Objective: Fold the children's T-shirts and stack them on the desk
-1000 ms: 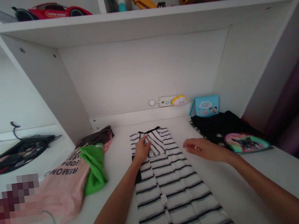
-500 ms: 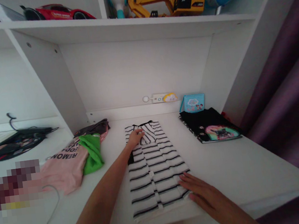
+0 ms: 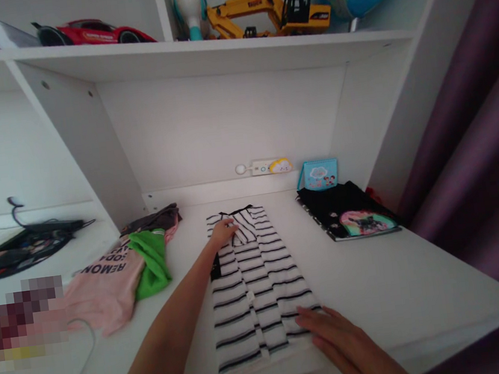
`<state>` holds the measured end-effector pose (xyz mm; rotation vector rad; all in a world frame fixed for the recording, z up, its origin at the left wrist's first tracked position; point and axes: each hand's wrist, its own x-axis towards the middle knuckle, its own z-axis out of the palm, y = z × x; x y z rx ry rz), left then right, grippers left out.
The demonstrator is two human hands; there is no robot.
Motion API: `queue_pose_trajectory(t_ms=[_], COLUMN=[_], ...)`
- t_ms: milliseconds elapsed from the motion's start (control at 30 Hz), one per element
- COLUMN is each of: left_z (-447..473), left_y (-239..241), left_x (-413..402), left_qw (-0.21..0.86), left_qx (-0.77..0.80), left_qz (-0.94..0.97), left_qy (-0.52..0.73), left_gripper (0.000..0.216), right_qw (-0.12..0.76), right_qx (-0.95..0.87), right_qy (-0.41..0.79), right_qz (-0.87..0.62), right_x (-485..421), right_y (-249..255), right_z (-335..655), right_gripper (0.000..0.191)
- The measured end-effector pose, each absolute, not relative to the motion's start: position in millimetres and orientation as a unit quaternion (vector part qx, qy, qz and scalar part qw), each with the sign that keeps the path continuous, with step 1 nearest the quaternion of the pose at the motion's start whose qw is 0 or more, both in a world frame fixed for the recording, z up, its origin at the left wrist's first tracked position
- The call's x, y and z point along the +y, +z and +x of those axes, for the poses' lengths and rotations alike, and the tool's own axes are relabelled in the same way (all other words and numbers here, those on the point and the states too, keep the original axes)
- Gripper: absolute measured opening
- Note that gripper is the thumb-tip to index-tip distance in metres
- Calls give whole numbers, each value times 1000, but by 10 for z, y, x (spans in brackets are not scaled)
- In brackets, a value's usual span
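A black-and-white striped garment [image 3: 255, 283] lies folded lengthwise on the white desk [image 3: 379, 280]. My left hand [image 3: 223, 232] rests flat on its upper left part, near the black collar, fingers stretched out. My right hand [image 3: 342, 345] lies flat at the garment's lower right corner, fingers spread and touching the hem. Neither hand grips anything.
A pink shirt [image 3: 102, 284] with a green garment [image 3: 152, 262] and a dark one lie to the left. A folded black shirt with a colourful print [image 3: 348, 217] sits at the right, a small blue booklet [image 3: 319, 174] behind it. Toy vehicles stand on the shelf above. A purple curtain hangs at right.
My right hand moved from the garment's upper right down to its lower right corner. My left hand has stayed near the collar. The view has pulled back.
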<state>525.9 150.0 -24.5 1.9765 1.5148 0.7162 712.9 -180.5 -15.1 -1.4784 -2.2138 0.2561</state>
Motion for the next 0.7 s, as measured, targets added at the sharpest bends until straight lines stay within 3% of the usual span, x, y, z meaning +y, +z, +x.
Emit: queue_pose_trajectory(t_ms=[233, 367, 533, 700], left_z=[5372, 5666, 5895, 5884], left_y=[-18, -34, -194, -137], left_x=[1350, 1243, 1414, 1598], left_qw=[152, 61, 169, 213], left_qx=[595, 468, 462, 452], left_qz=[746, 855, 868, 866], left_qy=[259, 216, 68, 37], left_gripper=[33, 41, 68, 78], right_qw=[177, 148, 135, 160], right_qx=[-804, -808, -815, -819], right_qy=[123, 155, 158, 156], right_qz=[-554, -548, -542, -528], right_x=[-1446, -1403, -1344, -1329], right_y=[-139, -203, -283, -359], right_z=[7032, 6999, 7043, 7058], right_gripper=[46, 49, 49, 53])
